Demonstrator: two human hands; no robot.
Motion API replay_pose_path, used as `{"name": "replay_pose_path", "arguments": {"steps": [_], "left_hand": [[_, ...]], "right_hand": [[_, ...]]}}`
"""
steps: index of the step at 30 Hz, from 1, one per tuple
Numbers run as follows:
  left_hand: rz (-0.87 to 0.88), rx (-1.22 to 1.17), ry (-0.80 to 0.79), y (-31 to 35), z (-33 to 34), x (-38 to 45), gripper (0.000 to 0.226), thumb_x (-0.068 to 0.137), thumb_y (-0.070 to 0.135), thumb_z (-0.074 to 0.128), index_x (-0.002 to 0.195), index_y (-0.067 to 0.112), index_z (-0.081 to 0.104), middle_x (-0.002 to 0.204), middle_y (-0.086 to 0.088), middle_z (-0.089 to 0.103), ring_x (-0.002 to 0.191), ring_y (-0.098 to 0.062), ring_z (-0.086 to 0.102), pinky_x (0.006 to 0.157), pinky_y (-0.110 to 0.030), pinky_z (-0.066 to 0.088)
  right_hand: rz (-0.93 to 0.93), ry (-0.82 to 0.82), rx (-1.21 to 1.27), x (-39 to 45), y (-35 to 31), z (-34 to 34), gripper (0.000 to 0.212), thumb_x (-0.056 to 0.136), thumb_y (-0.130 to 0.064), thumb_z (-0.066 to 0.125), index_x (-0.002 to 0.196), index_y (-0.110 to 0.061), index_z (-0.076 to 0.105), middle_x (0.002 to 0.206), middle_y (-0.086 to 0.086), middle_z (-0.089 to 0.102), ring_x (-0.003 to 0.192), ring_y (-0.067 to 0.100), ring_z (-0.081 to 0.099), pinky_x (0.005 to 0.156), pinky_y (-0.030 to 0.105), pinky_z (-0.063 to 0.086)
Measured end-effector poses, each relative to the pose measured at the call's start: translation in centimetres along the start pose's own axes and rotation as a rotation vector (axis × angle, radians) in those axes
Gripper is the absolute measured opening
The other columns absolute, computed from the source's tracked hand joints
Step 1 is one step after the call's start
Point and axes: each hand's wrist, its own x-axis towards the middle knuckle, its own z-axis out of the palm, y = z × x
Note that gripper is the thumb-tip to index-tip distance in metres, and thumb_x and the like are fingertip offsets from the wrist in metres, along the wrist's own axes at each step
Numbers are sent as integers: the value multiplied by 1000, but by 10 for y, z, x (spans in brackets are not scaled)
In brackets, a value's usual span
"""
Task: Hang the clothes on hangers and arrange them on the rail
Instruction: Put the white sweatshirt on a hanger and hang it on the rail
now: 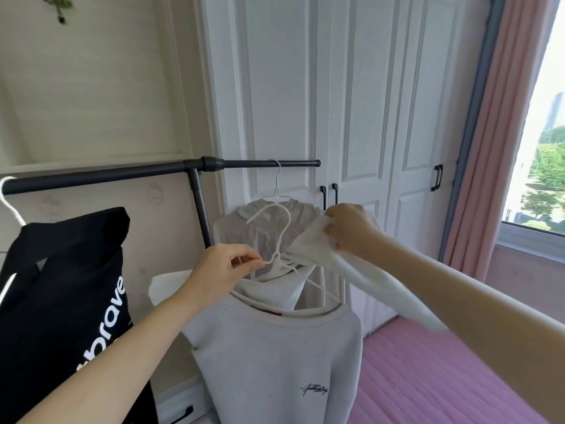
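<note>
Left hand [226,267] pinches the white hanger [276,240] at its neck, just under the hook; hook is free, not yet on the rail [122,175]. White hoodie [275,356] hangs from it directly below the pinch. Right hand [348,231], right of the pinch, grips a bunch of the hoodie's loose cloth, hood or sleeve, can't tell which.

Behind and above: beige garment [241,228] already on the rail. Far left: black garment [61,286], also hung.

Judgement: fabric soft, limp, moderately heavy; will slide off thin wire shoulders. Carry by hanger neck, not cloth.
</note>
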Motion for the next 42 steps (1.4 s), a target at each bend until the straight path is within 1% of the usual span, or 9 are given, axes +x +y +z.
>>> {"name": "replay_pose_path", "arguments": {"steps": [3, 6, 9, 12, 17, 20, 25, 37, 42], "left_hand": [[24, -40, 47, 9, -6, 2, 8, 87, 25, 68, 86, 24, 76, 77, 10, 72, 69, -15, 61, 63, -17, 46], [33, -76, 114, 10, -14, 3, 7, 86, 24, 68, 85, 24, 75, 79, 11, 71, 72, -18, 62, 68, -27, 50], [7, -109, 194, 7, -20, 4, 6, 86, 22, 69, 83, 23, 75, 77, 8, 71, 72, -22, 61, 69, -29, 49], [-5, -144, 259, 3, -27, 5, 10, 86, 18, 70, 81, 26, 73, 77, 9, 71, 71, -17, 62, 67, -24, 50], [-6, -195, 311, 2, -28, 9, 9, 86, 18, 69, 81, 24, 74, 71, 13, 70, 65, -9, 59, 66, -17, 49], [7, -194, 339, 2, -30, 13, 12, 87, 17, 69, 80, 26, 72, 67, 16, 68, 64, -4, 57, 66, -14, 48], [37, -136, 355, 3, -31, 18, 11, 87, 20, 67, 83, 30, 71, 77, 13, 70, 67, -11, 59, 68, -20, 49], [155, -66, 278, 8, -36, 18, 15, 90, 21, 61, 100, 25, 72, 70, -5, 55, 59, -9, 46, 62, -18, 40], [179, -48, 243, 15, -35, 18, 18, 91, 21, 59, 103, 16, 73, 65, 19, 59, 62, -2, 52, 65, -10, 39]], "right_hand": [[-46, -36, 119, 9, -4, 14, 17, 87, -5, 45, 78, -12, 58, 67, -1, 49, 76, 27, 54, 65, 32, 45], [-89, -254, 210, 6, -4, 21, 17, 92, -12, 53, 94, -4, 68, 85, 10, 70, 85, 30, 69, 85, 39, 55], [-79, -385, 349, 1, 0, 21, 28, 96, -24, 49, 88, -8, 71, 94, 14, 73, 87, 31, 72, 80, 43, 59], [-86, -384, 327, -4, 12, 15, 43, 98, -37, 44, 83, -7, 72, 95, 23, 72, 78, 34, 68, 69, 39, 52], [-125, -369, 283, -23, 23, -3, 50, 94, -52, 43, 90, -15, 75, 102, 16, 70, 95, 31, 64, 89, 38, 48], [-164, -374, 264, -29, 32, -8, 51, 92, -45, 54, 93, 5, 64, 80, 19, 57, 72, 19, 49, 68, 38, 46], [-174, -234, 144, -33, 39, -2, 32, 90, -17, 58, 63, -3, 46, 60, 8, 38, 57, 16, 34, 50, 15, 28], [-314, -162, 187, -28, 31, 4, 46, 99, -22, 48, 57, -17, 30, 53, -6, 29, 42, 4, 28, 44, 16, 29], [-414, -134, 199, -27, 18, 7, 45, 99, -20, 48, 59, -15, 30, 54, -7, 30, 45, 4, 32, 49, 15, 32]]}}
